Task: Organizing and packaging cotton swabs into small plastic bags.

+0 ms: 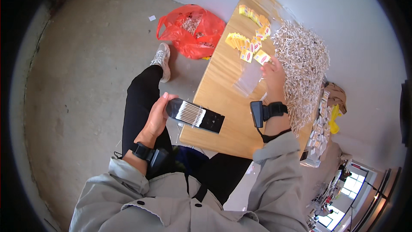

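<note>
My left hand (159,114) is closed around one end of a narrow black tray (211,121), held out beside the near left edge of the table. Across the tray lies a row of white cotton swabs (190,113), side by side, with what looks like clear plastic around them. Over the table, my right hand (274,75) has its fingers closed at the edge of a yellow and white card (262,57) with a red oval. More yellow cards (238,41) lie fanned out beyond it. A clear plastic bag (249,79) lies flat beside this hand.
A big heap of loose swabs (302,56) covers the right side of the wooden table (214,81), against the wall. An open red plastic bag (212,28) with swabs inside stands on the floor. Filled small packs (317,139) are gathered past the table's right edge.
</note>
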Demonstrator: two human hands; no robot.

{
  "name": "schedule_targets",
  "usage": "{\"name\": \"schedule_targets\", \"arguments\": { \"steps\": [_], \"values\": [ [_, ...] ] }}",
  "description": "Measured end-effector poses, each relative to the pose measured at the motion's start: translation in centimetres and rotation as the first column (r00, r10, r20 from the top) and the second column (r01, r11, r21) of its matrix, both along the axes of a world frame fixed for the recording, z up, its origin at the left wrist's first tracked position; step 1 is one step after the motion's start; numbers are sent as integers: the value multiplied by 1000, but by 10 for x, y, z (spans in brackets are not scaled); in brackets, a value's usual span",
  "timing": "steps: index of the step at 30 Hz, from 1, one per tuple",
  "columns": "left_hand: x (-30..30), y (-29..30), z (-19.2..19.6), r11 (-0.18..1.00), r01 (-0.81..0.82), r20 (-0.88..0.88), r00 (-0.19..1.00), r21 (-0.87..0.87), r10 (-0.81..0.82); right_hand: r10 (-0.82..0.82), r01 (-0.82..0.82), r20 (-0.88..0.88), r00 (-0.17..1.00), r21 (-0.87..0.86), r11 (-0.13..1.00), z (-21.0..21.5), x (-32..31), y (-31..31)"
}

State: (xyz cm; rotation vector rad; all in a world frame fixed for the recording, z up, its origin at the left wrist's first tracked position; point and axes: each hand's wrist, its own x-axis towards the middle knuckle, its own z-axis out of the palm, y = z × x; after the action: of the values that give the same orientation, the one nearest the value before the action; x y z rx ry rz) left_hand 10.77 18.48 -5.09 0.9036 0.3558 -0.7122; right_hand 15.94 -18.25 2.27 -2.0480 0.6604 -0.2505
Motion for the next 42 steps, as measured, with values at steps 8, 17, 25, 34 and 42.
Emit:
{"name": "schedule_targets", "arguments": {
  "steps": [8,17,25,34,42],
  "values": [
    [3,-1,9,987,66,174,980,149,-92,-143,147,-45,989,488,861,16,-108,97],
    [-1,-16,5,977,2,235,970,215,-54,-134,209,-170,976,569,795,-8,-160,191],
    [-5,-17,3,966,-42,302,953,254,-38,-237,220,5,971,354,909,-28,-162,205],
    [-6,-22,-3,965,-67,300,954,252,-12,-255,243,-1,967,304,921,-16,-157,218],
    [9,-11,-6,944,-8,238,968,331,-75,-124,104,120,985,157,982,-25,-158,217]
  ]
}}
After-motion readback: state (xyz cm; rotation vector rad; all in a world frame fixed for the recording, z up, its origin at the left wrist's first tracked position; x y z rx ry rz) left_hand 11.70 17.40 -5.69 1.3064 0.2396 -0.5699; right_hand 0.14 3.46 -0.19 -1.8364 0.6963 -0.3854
